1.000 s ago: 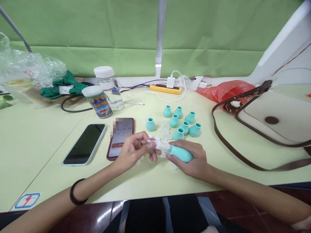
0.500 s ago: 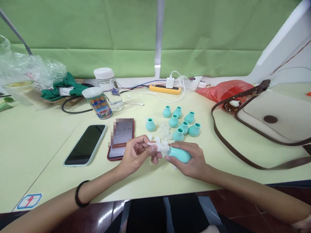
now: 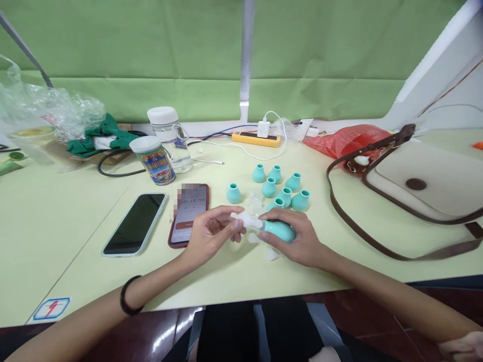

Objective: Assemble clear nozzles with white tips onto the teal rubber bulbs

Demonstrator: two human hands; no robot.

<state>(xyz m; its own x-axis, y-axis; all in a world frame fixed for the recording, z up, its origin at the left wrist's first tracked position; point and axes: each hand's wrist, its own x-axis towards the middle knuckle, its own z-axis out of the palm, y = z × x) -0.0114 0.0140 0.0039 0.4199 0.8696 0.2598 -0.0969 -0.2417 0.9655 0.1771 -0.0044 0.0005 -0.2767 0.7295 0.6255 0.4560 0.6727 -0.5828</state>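
Note:
My right hand (image 3: pixel 296 234) is wrapped round a teal squeeze bulb (image 3: pixel 278 231), its neck pointing left. Joined or pressed to that neck is a translucent white plastic nozzle piece (image 3: pixel 247 219), pinched between the thumb and fingers of my left hand (image 3: pixel 216 231). Whether the two parts are fully seated I cannot tell. Just beyond my hands stand several more teal bulbs (image 3: pixel 268 187), open necks up, with one bulb (image 3: pixel 233 193) apart to the left. Clear plastic pieces (image 3: pixel 256 198) lie among them, and more white pieces (image 3: pixel 272 254) rest beneath my hands.
Left of my hands lie a red-cased phone (image 3: pixel 188 221) and a pale-cased phone (image 3: pixel 136 224). Behind them stand a printed paper can (image 3: pixel 154 161) and a water bottle (image 3: pixel 169 136). A yellow power strip (image 3: pixel 256 139) sits at the back; a cream handbag (image 3: pixel 415 176) with brown strap is right.
The nozzle piece has turned a little in my left hand, and both hands have shifted slightly up. My hold on the bulb stays the same.

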